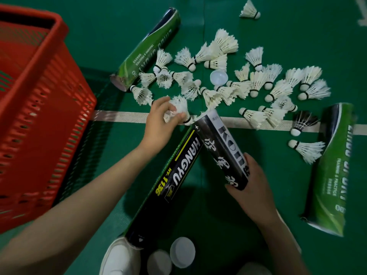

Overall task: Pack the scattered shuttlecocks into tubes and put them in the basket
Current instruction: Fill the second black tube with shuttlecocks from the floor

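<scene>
Several white shuttlecocks [256, 82] lie scattered on the green court floor, with one black shuttlecock [300, 122] among them. My left hand [160, 122] grips a white shuttlecock [179, 108] just left of the open mouth of a black tube [222, 147]. My right hand [252, 185] holds that black tube near its lower end, tilted up toward the pile. A second black tube [168, 187] marked HANGYU lies on the floor beside it. The red basket [39, 108] stands at the left.
Two green tubes lie on the floor, one at the back [147, 50] and one at the right [333, 167]. White tube caps [182, 252] lie near my white shoe [119, 257]. Another cap [218, 77] sits in the pile. A lone shuttlecock [249, 9] lies farther back.
</scene>
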